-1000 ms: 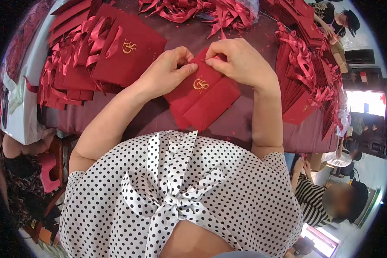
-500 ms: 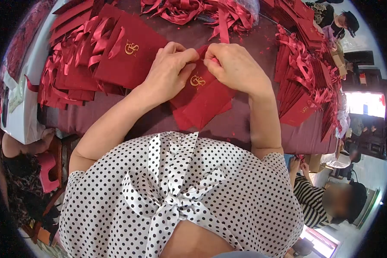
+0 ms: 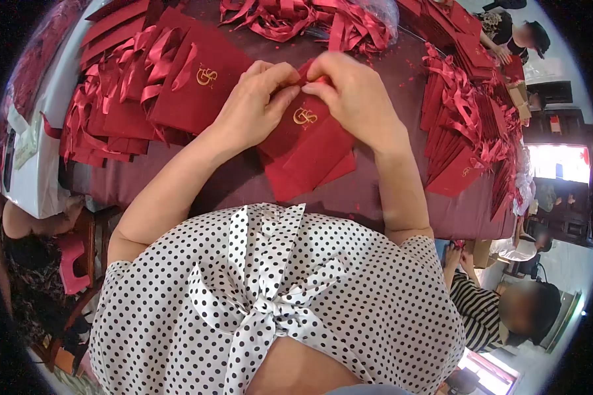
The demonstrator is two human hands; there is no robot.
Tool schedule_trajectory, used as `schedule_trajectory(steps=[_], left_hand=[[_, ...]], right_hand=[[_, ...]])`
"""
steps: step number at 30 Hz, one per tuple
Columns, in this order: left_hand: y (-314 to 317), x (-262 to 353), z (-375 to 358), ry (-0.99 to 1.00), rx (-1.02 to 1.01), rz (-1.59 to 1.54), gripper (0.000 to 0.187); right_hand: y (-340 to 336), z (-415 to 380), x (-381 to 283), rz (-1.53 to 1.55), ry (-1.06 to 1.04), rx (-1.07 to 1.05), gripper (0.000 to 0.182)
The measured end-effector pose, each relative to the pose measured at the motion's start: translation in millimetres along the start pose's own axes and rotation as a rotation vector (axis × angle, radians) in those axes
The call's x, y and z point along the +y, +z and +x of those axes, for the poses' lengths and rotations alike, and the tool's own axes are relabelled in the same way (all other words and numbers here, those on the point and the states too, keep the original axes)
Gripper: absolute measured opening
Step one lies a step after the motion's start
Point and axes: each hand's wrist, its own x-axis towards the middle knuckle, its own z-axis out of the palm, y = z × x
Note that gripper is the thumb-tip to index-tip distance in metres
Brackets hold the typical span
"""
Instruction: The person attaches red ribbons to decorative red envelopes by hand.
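Note:
A red pouch with a gold emblem (image 3: 304,116) lies in front of me, over other red pieces (image 3: 319,155). My left hand (image 3: 260,102) pinches its upper edge, thumb and fingers pressed together. Close beside it, my right hand (image 3: 346,92) is closed at the pouch's top right, its fingers curled. What its fingertips hold is too small and hidden to make out. Left of my left hand lie stacked red pouches (image 3: 201,76) with gold emblems and ribbons.
A heap of red ribbons (image 3: 277,16) lies at the table's far side. More ribboned pouches (image 3: 458,125) are stacked on the right. Two people (image 3: 481,306) (image 3: 517,39) are at the right, one in stripes. The tablecloth (image 3: 402,204) is dark purple.
My right hand has moved slightly up and left, and the ribbon that stood up above it no longer shows there. The pouch's emblem is now more exposed between my hands.

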Motion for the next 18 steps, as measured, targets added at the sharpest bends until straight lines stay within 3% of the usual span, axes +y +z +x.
schedule_trajectory(steps=[2,5,7,12,16,18], left_hand=[[-4,-1,3,-0.006,-0.021,-0.033,0.011],[-5,-1,3,-0.146,-0.106,-0.266,0.014],[-5,1,2,-0.266,-0.218,-0.615,0.016],[-1,-5,2,-0.329,-0.167,-0.526,0.015],[-3,2,3,-0.125,-0.078,-0.434,0.022],[-7,-3,6,0.23,-0.039,0.078,0.022]], right_hand=[[-6,4,0,0.218,-0.057,0.142,0.018],[-15,3,6,0.188,-0.156,0.072,0.02],[-19,3,9,0.18,-0.201,0.025,0.021],[-22,5,10,0.224,-0.298,-0.015,0.018],[-17,4,6,0.298,-0.308,-0.022,0.018],[-18,3,3,0.322,-0.299,-0.073,0.018]])
